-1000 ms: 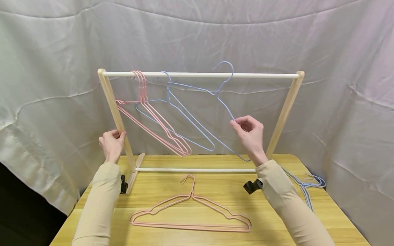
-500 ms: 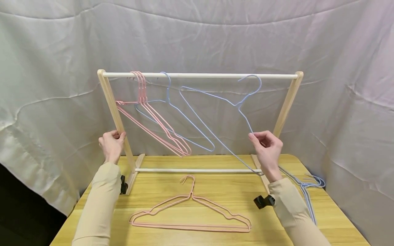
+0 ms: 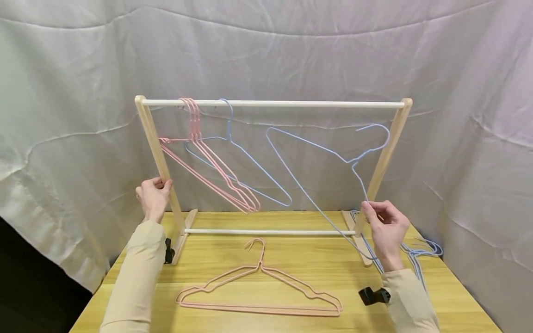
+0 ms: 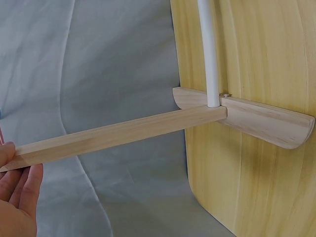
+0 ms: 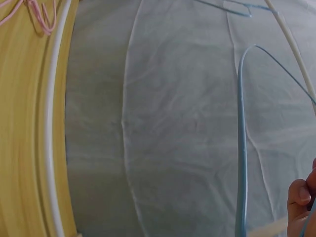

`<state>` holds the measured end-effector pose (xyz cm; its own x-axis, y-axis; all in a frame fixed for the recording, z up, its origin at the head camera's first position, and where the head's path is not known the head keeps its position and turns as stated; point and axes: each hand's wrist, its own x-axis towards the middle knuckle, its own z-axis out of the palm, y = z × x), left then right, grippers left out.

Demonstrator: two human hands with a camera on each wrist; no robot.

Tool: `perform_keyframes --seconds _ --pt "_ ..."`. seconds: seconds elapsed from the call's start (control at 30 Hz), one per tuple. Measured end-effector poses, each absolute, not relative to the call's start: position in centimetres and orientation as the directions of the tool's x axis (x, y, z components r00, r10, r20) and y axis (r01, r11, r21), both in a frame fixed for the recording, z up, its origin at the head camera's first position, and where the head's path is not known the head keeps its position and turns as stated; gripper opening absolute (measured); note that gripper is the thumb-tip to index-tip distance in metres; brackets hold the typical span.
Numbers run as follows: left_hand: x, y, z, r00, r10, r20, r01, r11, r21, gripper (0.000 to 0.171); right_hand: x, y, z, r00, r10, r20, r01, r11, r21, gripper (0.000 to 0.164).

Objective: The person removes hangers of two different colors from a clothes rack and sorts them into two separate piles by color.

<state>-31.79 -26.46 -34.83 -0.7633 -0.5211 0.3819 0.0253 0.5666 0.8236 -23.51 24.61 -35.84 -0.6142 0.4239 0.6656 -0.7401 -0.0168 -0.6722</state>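
My left hand [image 3: 153, 198] grips the left wooden post [image 3: 156, 143] of a small clothes rack. In the left wrist view, its thumb and fingers [image 4: 30, 190] close around that post [image 4: 113, 133]. My right hand [image 3: 388, 231] pinches one shoulder of a blue wire hanger [image 3: 353, 161] near the right post. The hanger is tilted, its hook below the white top rail [image 3: 312, 103] and off it. In the right wrist view, the held hanger [image 5: 241, 133] shows close up, with part of the right hand [image 5: 300, 200] at the edge.
Several pink hangers [image 3: 194, 125] hang at the rail's left, beside one blue hanger [image 3: 259, 165]. On the table [image 3: 233, 252] lie pink hangers [image 3: 261, 264] in front. More blue hangers [image 3: 416, 252] lie at the right. A white lower bar [image 3: 266, 231] joins the rack's feet.
My right hand has moved right and down with the blue hanger, whose hook has gone from above the rail to below it. The left hand stays on the post.
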Motion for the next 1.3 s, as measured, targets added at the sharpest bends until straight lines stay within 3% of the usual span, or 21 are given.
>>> perform_keyframes --seconds 0.47,0.77,1.0,1.3 --pt "-31.9 -26.4 -34.9 -0.746 -0.528 0.406 0.024 0.588 0.809 0.029 -22.1 28.2 -39.1 -0.54 0.559 0.63 -0.796 -0.095 -0.598 0.005" --pt "-31.8 -26.4 -35.0 -0.751 -0.521 0.405 0.036 0.579 0.814 0.03 -21.3 30.1 -40.9 -0.444 0.672 0.593 -0.846 -0.097 -0.524 0.003" --pt "-31.8 -26.4 -35.1 -0.725 -0.521 0.45 0.047 0.616 0.787 0.027 -21.1 31.2 -42.2 -0.421 0.717 0.556 -0.878 -0.167 -0.449 0.006" --pt "-32.1 -26.5 -35.3 -0.718 -0.518 0.466 0.05 0.63 0.775 0.026 -20.7 33.0 -43.8 -0.368 0.788 0.494 -0.896 -0.158 -0.416 0.005"
